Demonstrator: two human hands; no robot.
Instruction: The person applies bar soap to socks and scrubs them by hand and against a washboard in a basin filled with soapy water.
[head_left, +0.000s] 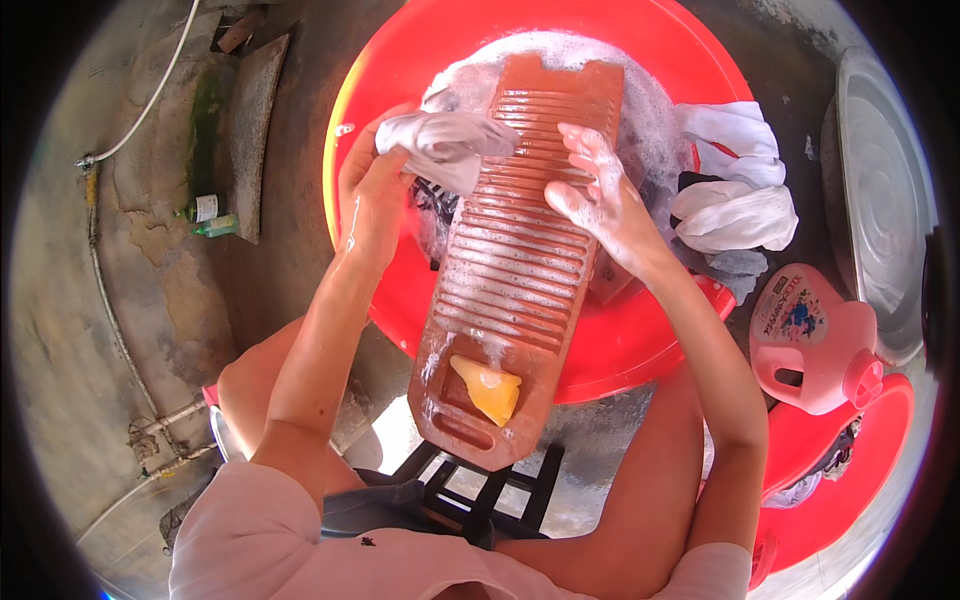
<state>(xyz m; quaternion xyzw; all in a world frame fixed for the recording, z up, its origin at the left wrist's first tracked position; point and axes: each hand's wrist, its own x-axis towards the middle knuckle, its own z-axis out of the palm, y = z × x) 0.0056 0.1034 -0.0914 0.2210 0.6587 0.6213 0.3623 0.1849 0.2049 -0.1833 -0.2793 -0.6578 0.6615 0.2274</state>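
Note:
A brown ridged washboard (517, 255) leans from a large red basin (630, 352) of suds towards my lap, lather streaking its ridges. Over its left side, my left hand (379, 169) grips a wet, pale bunched cloth (439, 146), perhaps a sock. My right hand (604, 195) hovers above the board's right edge, soapy, fingers apart, with nothing in it. A yellow bar of soap (487, 386) rests in the recess near the board's lower end. Foam (555, 45) and soaking laundry fill the basin around the board's upper part.
White garments (739, 214) and a grey cloth (731, 270) drape over the basin's right rim. A pink detergent jug (810, 337) stands at the right, between a metal basin (885, 202) and another red basin (877, 450) with clothes. A black stool (487, 499) is below the board; green bottles (217, 225) lie left.

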